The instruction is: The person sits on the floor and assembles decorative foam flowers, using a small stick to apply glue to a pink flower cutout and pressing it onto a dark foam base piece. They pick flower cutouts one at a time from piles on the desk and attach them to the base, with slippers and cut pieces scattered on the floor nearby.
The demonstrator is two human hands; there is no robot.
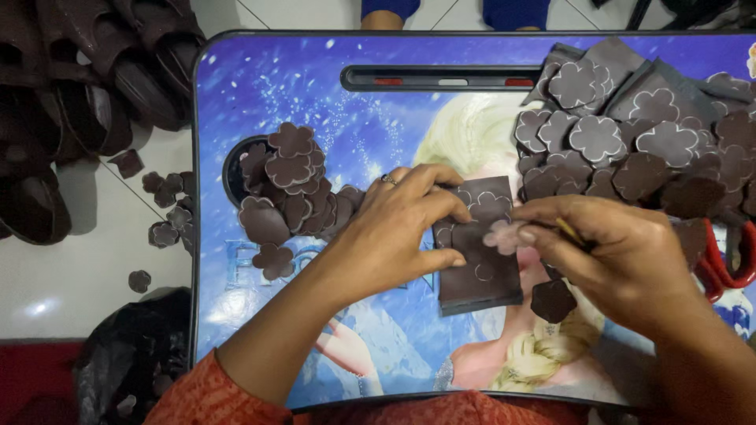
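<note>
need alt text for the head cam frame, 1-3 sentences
Two bare hands work on a dark brown sheet on a blue picture-printed lap table: the left hand pins the sheet, the right hand pinches a flower-shaped cutout. Piles of brown flower cutouts lie on both sides.

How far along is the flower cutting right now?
Done: a pile of loose brown flowers lies left of the hands. In hand: left hand steadies a marked brown sheet; right hand holds a flower cutout against it. Left: a stack of traced pieces at right.
</note>
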